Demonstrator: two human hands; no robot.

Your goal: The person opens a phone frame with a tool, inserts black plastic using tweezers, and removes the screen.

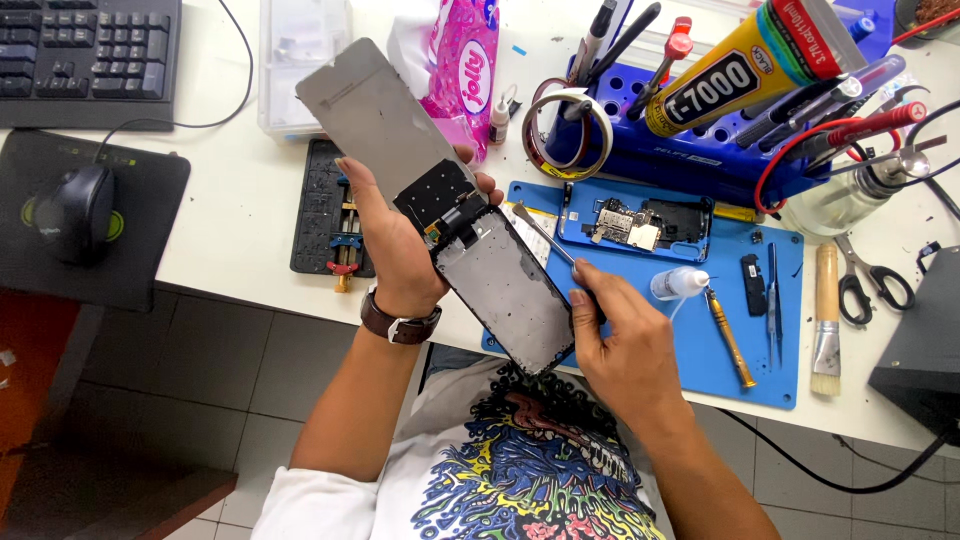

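An opened phone (505, 290) is held up over the edge of the white table (230, 210) by the left hand (400, 245), which is wrapped tight around it. Its grey screen panel (375, 115) is folded back and up. A thin metal tool (545, 238) is pinched in the right hand (620, 335), its tip touching the phone's top. A blue mat (700, 330) lies just behind.

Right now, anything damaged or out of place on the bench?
Only the phone is odd: its screen panel is lifted off the phone frame and swung upward, joined near the top. The left hand holds both; the right hand holds a thin metal pry tool. No spills.
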